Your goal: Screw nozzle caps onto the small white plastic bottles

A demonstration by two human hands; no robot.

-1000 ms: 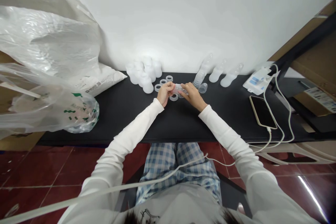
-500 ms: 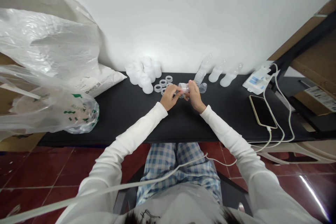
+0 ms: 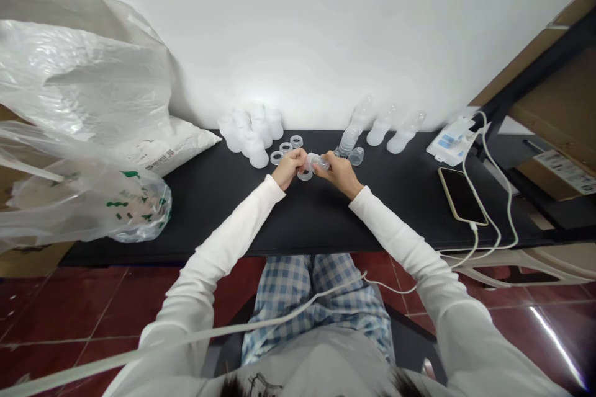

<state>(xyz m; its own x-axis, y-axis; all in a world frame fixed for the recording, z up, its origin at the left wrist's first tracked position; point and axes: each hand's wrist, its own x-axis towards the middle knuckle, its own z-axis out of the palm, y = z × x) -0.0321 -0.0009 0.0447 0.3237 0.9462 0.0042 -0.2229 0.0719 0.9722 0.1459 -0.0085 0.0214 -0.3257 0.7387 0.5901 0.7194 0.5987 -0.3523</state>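
Observation:
Between my two hands, low over the dark table, is a small clear plastic cap [image 3: 319,163]. My left hand [image 3: 289,167] pinches its left end, and its fingertips blur into the see-through plastic. On the other side my right hand [image 3: 339,172] grips it with thumb and fingers. Just below lies a clear plastic ring [image 3: 305,175]. More rings [image 3: 285,147] sit up and left, near my left hand. Right of my right hand are a stack of clear caps [image 3: 348,141] and a single clear cap [image 3: 356,156] lying on its side.
Several frosted white bottles [image 3: 257,152] stand at the back left. Three bottles with clear domed tops [image 3: 406,131] stand back right. A phone [image 3: 462,195] on a cable and a white-blue packet [image 3: 451,141] lie right. Plastic bags [image 3: 139,201] crowd the left.
Both hands have shifted slightly left, and the clear piece between them is turned differently. My right hand has rotated, its back now facing up more. One ring now shows below the hands.

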